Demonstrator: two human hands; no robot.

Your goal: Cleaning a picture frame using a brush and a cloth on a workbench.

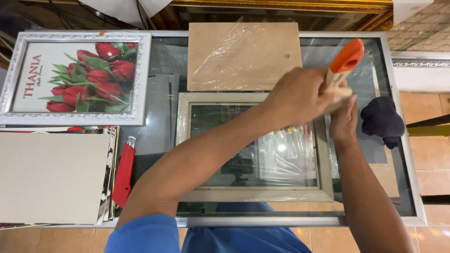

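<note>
Our left hand (300, 96) grips an orange-handled tool (344, 63) over the pale frame (255, 194); our right hand (344, 122) presses flat; brown board (243, 56) beyond.

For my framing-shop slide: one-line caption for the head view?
Left hand holds an orange-capped tool above a pale frame; right hand beside it.

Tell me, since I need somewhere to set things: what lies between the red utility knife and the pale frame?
Only bare glass tabletop separates the red utility knife and the pale frame, seen from the head camera.
</note>
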